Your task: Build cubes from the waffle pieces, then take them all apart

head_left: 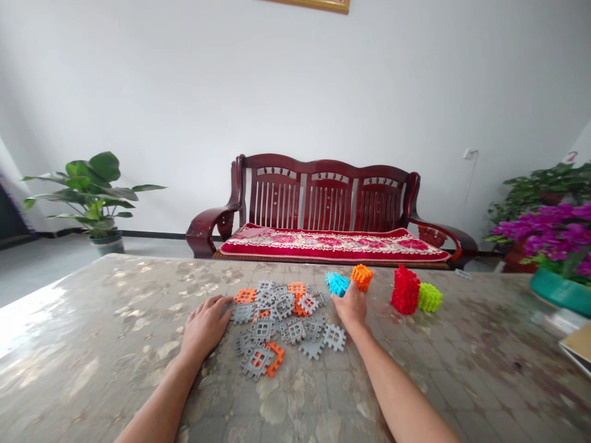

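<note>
Presumably to separate colours, the orange interlocking plastic stack [362, 277] and bright-blue knobbly plastic cluster [338, 284] sit apart from the grey-and-orange notched plastic squares [282, 304]. Orange lies at the right hand's [353, 306] fingertips, blue by its thumb (gripped or not, I cannot tell); the left hand [207, 321] rests empty, fingers loosely extended, beside the squares.
</note>
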Demonstrator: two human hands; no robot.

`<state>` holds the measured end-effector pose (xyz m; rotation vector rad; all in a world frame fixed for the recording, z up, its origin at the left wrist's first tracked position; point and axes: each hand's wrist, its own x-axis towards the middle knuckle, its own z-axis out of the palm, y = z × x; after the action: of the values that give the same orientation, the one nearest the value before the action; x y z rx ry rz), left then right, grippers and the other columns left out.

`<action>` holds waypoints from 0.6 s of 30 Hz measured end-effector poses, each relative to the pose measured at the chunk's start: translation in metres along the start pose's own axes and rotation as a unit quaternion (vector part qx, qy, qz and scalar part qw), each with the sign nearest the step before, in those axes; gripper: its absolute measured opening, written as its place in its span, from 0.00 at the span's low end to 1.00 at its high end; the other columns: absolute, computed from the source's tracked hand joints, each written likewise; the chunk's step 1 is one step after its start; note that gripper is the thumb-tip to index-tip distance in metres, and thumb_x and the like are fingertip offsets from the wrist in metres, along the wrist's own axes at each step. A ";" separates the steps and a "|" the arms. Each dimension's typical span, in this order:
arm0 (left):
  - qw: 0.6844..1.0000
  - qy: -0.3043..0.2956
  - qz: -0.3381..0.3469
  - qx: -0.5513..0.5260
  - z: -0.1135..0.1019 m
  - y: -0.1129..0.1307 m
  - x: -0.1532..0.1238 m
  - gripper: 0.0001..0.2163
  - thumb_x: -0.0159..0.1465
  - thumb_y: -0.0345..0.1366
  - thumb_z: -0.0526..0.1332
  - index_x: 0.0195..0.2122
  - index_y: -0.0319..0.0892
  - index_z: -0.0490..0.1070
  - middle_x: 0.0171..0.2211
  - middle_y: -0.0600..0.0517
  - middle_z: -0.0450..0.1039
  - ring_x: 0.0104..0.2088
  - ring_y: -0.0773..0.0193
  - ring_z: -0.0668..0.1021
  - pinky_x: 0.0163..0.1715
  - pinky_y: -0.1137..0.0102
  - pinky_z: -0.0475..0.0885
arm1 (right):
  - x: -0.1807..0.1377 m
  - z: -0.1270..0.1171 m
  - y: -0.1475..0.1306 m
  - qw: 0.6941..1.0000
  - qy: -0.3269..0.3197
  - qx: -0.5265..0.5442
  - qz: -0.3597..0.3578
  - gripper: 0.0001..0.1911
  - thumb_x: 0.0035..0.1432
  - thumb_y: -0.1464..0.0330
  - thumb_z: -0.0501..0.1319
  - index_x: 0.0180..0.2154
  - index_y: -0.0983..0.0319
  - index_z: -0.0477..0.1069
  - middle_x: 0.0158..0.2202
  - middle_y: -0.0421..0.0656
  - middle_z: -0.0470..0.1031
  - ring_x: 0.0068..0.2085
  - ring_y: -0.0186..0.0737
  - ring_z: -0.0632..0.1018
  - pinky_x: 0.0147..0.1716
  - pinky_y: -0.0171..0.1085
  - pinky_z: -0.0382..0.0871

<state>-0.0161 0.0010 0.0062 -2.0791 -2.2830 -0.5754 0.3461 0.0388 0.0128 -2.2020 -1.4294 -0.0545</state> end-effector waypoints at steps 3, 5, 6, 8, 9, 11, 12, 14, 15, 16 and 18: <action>1.000 -0.002 -0.002 0.002 -0.001 0.000 0.000 0.20 0.66 0.43 0.48 0.55 0.51 0.72 0.59 0.49 0.69 0.58 0.54 0.72 0.59 0.59 0.64 | 0.006 0.002 -0.005 1.000 0.000 -0.010 0.002 0.31 0.53 0.61 0.64 0.56 0.68 0.62 0.48 0.55 0.77 0.49 0.53 0.77 0.48 0.43 0.66; 1.000 -0.001 -0.002 0.004 -0.002 0.001 0.000 0.20 0.66 0.43 0.48 0.55 0.51 0.72 0.59 0.49 0.69 0.58 0.54 0.72 0.59 0.59 0.64 | 0.008 0.003 -0.007 1.000 -0.001 -0.014 0.001 0.31 0.54 0.61 0.63 0.56 0.69 0.63 0.47 0.55 0.77 0.48 0.54 0.77 0.47 0.42 0.67; 1.000 -0.002 -0.002 0.005 -0.002 0.001 -0.001 0.20 0.66 0.43 0.48 0.55 0.51 0.72 0.59 0.49 0.69 0.58 0.54 0.72 0.59 0.59 0.64 | 0.009 0.004 -0.008 1.000 -0.001 -0.016 -0.001 0.31 0.54 0.62 0.63 0.56 0.69 0.62 0.48 0.56 0.77 0.48 0.54 0.77 0.47 0.42 0.67; 1.000 -0.006 -0.003 0.008 -0.003 0.002 -0.001 0.20 0.67 0.43 0.48 0.55 0.51 0.72 0.59 0.49 0.69 0.59 0.54 0.71 0.59 0.59 0.64 | 0.010 0.006 -0.007 1.000 0.003 -0.016 -0.008 0.32 0.55 0.62 0.62 0.58 0.70 0.61 0.49 0.57 0.76 0.49 0.53 0.77 0.47 0.42 0.67; 1.000 -0.008 -0.004 0.010 -0.003 0.002 -0.001 0.20 0.67 0.43 0.48 0.55 0.51 0.72 0.60 0.49 0.69 0.59 0.54 0.71 0.59 0.59 0.64 | 0.010 0.006 -0.006 1.000 0.006 -0.015 -0.011 0.33 0.55 0.62 0.62 0.59 0.70 0.60 0.50 0.57 0.76 0.49 0.53 0.77 0.48 0.42 0.67; 1.000 -0.009 -0.004 0.010 -0.003 0.002 -0.001 0.20 0.67 0.43 0.48 0.55 0.51 0.72 0.60 0.49 0.69 0.59 0.54 0.71 0.59 0.59 0.63 | 0.010 0.008 -0.003 1.000 0.011 -0.012 -0.013 0.34 0.55 0.62 0.62 0.60 0.70 0.58 0.50 0.57 0.76 0.50 0.53 0.77 0.48 0.42 0.66; 1.000 -0.008 -0.003 0.010 -0.003 0.002 -0.001 0.20 0.67 0.43 0.48 0.55 0.51 0.72 0.60 0.49 0.69 0.59 0.54 0.71 0.59 0.59 0.63 | 0.010 0.009 -0.001 1.000 0.013 -0.009 -0.014 0.35 0.55 0.61 0.63 0.60 0.70 0.58 0.50 0.57 0.76 0.50 0.53 0.77 0.49 0.42 0.66; 1.000 -0.004 0.000 0.008 -0.003 0.002 0.000 0.20 0.67 0.43 0.48 0.55 0.51 0.72 0.59 0.48 0.69 0.59 0.53 0.71 0.59 0.58 0.64 | 0.009 0.009 0.001 1.000 0.017 0.000 -0.013 0.36 0.54 0.61 0.64 0.60 0.68 0.57 0.50 0.56 0.75 0.50 0.53 0.77 0.49 0.42 0.66; 1.000 -0.002 0.001 0.007 -0.003 0.001 0.000 0.20 0.67 0.43 0.48 0.55 0.51 0.72 0.59 0.48 0.69 0.59 0.53 0.71 0.59 0.57 0.64 | 0.009 0.008 0.002 1.000 0.017 0.006 -0.011 0.37 0.53 0.61 0.64 0.61 0.68 0.57 0.50 0.55 0.75 0.50 0.53 0.77 0.49 0.42 0.66; 1.000 -0.001 0.002 0.006 -0.003 0.001 0.000 0.20 0.67 0.43 0.48 0.55 0.50 0.72 0.59 0.48 0.70 0.59 0.53 0.71 0.59 0.57 0.64 | 0.008 0.008 0.003 1.000 0.017 0.013 -0.008 0.38 0.52 0.60 0.65 0.61 0.68 0.57 0.51 0.55 0.75 0.50 0.53 0.77 0.49 0.42 0.66; 1.000 -0.001 0.003 0.006 -0.002 0.001 0.000 0.20 0.67 0.43 0.48 0.55 0.50 0.72 0.59 0.48 0.69 0.59 0.54 0.71 0.59 0.58 0.64 | 0.007 0.006 0.006 0.999 0.012 0.031 -0.001 0.38 0.51 0.60 0.66 0.60 0.68 0.58 0.50 0.55 0.75 0.50 0.53 0.76 0.49 0.42 0.67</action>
<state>-0.0158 0.0003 0.0082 -2.0821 -2.2742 -0.5593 0.3530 0.0457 0.0072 -2.1416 -1.4021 -0.0372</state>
